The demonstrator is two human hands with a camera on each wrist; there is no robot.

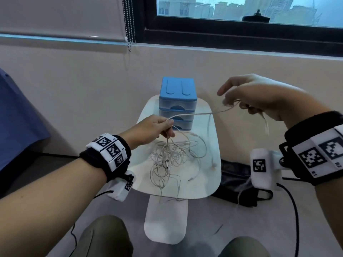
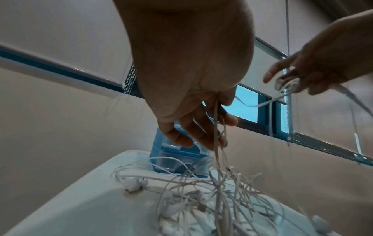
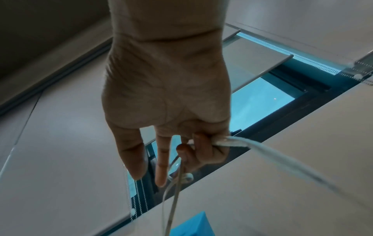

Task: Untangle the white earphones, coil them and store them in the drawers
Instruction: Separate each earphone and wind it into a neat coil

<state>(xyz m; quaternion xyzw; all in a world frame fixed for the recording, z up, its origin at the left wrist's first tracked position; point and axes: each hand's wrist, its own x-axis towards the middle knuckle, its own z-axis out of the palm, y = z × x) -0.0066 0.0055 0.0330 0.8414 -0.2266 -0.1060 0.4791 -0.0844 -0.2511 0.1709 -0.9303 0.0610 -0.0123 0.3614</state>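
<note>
A tangle of white earphones (image 1: 172, 160) (image 2: 218, 198) lies on a small white table (image 1: 213, 171), in front of a blue set of drawers (image 1: 177, 102) (image 2: 177, 161) with all drawers closed. My left hand (image 1: 157, 127) (image 2: 201, 121) pinches a cable above the tangle. One strand (image 1: 202, 114) runs taut from it up to my right hand (image 1: 246, 101) (image 3: 181, 143), raised to the right of the drawers. The right hand's curled fingers hold a small coil of cable (image 3: 226, 142) (image 2: 286, 84); its index finger points out straight. A cable end (image 1: 213, 164) hangs down to the table.
The table stands against a beige wall under a dark-framed window (image 1: 241, 25). A black bag (image 1: 239, 184) lies on the floor to the table's right. A blue cloth (image 1: 16, 117) is at the left. My knees (image 1: 104, 238) are near the table's white base (image 1: 165, 221).
</note>
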